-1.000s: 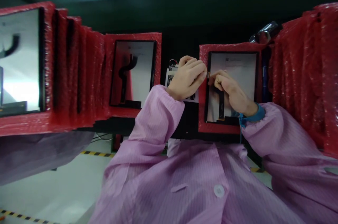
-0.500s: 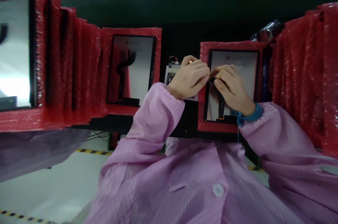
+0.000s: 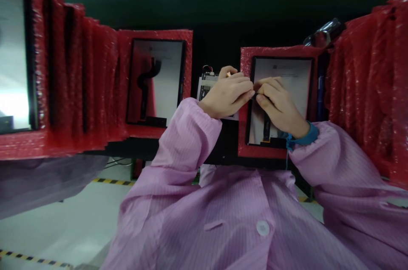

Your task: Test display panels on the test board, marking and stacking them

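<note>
My left hand point(image 3: 227, 95) is closed, its fingertips pinched at the left edge of the right-hand display panel point(image 3: 290, 79). A small orange bit point(image 3: 228, 74) shows between its fingers, but what it belongs to is hidden. My right hand point(image 3: 280, 106) is closed over the panel, thumb and fingers pinching the free end of its black ribbon cable point(image 3: 267, 127). The fingertips of both hands almost meet at that end. Partly under my left hand lies a circuit board point(image 3: 205, 85) with thin red and black wires. The panel rests on red bubble wrap point(image 3: 247, 60).
Another display panel point(image 3: 168, 83) with a curved black ribbon cable lies on red bubble wrap to the left. Rows of red bubble-wrap sleeves stand at the left point(image 3: 87, 83) and right point(image 3: 360, 83). A clear shiny roll point(image 3: 325, 34) and a blue pen-like item point(image 3: 320, 94) are at the right.
The two hands stay at nearly the same spot, with fingertips slightly shifted and less of the cable end showing between them. The whole view has shifted slightly.
</note>
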Demonstrator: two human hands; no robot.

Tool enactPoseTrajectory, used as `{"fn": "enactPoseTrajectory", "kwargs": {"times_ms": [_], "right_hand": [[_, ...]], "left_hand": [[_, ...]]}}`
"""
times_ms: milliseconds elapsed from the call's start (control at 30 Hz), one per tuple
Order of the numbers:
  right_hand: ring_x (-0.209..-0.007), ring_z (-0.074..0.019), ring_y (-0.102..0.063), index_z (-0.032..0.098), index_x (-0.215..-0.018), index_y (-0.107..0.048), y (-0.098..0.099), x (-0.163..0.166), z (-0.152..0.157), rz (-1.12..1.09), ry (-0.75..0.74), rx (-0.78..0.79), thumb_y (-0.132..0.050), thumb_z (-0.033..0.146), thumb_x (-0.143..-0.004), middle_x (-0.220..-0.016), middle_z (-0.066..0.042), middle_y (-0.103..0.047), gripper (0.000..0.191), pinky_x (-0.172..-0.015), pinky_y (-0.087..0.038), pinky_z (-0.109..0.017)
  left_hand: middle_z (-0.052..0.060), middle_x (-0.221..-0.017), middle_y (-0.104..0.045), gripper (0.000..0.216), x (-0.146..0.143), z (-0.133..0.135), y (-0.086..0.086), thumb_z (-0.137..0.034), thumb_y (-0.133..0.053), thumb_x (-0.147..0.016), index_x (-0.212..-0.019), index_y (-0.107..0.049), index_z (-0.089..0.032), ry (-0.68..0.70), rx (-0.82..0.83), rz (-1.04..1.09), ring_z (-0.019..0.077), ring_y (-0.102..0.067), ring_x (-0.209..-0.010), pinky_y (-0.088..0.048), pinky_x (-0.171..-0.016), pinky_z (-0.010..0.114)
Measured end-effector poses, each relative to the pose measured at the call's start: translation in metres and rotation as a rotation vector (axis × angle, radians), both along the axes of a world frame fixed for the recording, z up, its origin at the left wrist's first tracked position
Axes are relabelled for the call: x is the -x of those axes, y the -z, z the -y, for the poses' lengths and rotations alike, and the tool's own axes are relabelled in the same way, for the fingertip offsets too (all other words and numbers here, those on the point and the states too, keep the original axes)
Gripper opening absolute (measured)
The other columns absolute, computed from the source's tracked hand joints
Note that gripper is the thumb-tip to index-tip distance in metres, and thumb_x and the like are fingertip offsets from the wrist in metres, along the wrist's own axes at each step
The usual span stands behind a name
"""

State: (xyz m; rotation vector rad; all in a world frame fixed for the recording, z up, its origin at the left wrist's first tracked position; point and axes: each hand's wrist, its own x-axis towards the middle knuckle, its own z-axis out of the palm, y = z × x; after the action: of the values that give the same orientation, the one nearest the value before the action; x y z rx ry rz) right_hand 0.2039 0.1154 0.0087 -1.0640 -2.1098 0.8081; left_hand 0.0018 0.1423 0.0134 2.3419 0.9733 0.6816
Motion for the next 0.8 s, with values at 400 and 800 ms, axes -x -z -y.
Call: {"fn": "enactPoseTrajectory", "kwargs": {"times_ms": [400,800], "right_hand": [[-0.106,-0.0222,-0.054,0.02,-0.086,-0.051,0.005,-0.002,0.001,-0.002,-0.028,-0.039,-0.039,0.047,-0.104,-0.111,-0.007,-0.065,0.035,-0.1,-0.043,-0.043],[-0.109,-0.0214,-0.054,0.02,-0.094,-0.055,0.004,0.0,0.003,-0.038,0.035,0.031,-0.041,0.043,-0.104,-0.11,-0.008,-0.065,0.029,-0.103,-0.041,-0.041]], "left_hand": [[-0.003,-0.077,-0.065,0.026,0.0,-0.001,0.001,-0.038,-0.053,-0.096,-0.078,-0.063,-0.023,-0.063,-0.041,-0.028,0.0179,-0.063,-0.085,-0.032,-0.114,0.047],[0.003,-0.083,-0.065,0.032,0.007,0.04,-0.007,-0.036,-0.037,-0.108,-0.096,-0.061,-0.02,-0.624,-0.346,0.201,0.0146,-0.058,-0.072,-0.048,-0.07,0.031]]}}
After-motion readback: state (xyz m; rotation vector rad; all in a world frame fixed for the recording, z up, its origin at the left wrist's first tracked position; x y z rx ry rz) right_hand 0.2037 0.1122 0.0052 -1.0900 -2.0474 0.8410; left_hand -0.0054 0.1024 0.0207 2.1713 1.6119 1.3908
